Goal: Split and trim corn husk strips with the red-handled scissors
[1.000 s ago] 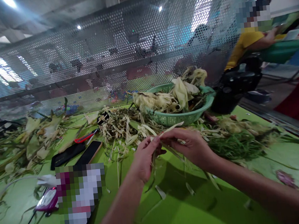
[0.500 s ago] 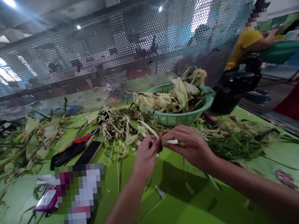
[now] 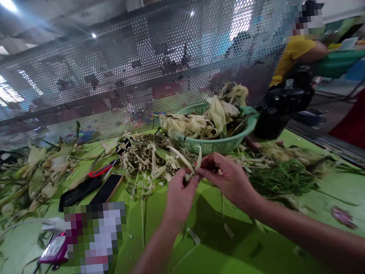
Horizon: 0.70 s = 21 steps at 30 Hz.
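Head view: the left hand (image 3: 179,194) and right hand (image 3: 231,179) meet fingertip to fingertip above the green bench (image 3: 213,259). Each grip is pinching the same pale husk strip (image 3: 199,156). The strip's lower end sits between the two grips, and its free end sticks up just above them. Close behind lie a pile of husk scraps (image 3: 145,155) and a green basket (image 3: 225,144) heaped with husks. Two phones (image 3: 105,189) lie to the left, well apart from the hands.
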Available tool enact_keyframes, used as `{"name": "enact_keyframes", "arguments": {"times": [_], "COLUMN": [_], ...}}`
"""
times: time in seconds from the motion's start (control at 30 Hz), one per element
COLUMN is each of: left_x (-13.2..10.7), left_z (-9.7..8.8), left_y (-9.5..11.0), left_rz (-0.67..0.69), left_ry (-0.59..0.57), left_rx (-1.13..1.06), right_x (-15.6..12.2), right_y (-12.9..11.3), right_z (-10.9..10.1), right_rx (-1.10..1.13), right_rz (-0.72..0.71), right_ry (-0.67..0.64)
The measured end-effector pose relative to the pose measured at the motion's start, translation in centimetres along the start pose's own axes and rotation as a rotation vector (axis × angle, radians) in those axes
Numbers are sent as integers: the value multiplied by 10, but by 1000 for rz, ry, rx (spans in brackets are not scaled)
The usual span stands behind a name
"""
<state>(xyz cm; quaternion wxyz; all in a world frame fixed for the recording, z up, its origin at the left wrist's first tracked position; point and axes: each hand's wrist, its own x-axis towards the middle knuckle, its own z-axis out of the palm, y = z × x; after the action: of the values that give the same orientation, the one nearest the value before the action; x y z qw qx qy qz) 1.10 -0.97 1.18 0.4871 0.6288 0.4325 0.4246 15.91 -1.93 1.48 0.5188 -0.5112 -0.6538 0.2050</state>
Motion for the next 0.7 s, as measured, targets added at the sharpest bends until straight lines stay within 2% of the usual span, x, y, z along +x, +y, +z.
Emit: {"name": "enact_keyframes", "arguments": {"times": [0.2,0.33,0.4,0.47,0.57,0.7], "left_x": [2,5,7,7,7,6], "left_z": [2,2,0,-2,-6,-6], "left_y": [-6,-13,-14,-12,-9,-9], "left_rz": [-73,-105,-140,-160,-139,-53], "left_ry": [144,159,153,119,38,-12], "left_rx": [-290,-505,-537,-500,-341,-77], "right_x": [-12,-11,-7,-4,-3,-4], "right_y": [3,4,4,4,2,-1], "right_z": [11,16,16,14,7,-2], "right_rx": [26,258,390,429,271,-102], "right_rz": [-51,120,212,220,73,-255], "right_ry": [-9,-99,-137,-116,-42,-52]}}
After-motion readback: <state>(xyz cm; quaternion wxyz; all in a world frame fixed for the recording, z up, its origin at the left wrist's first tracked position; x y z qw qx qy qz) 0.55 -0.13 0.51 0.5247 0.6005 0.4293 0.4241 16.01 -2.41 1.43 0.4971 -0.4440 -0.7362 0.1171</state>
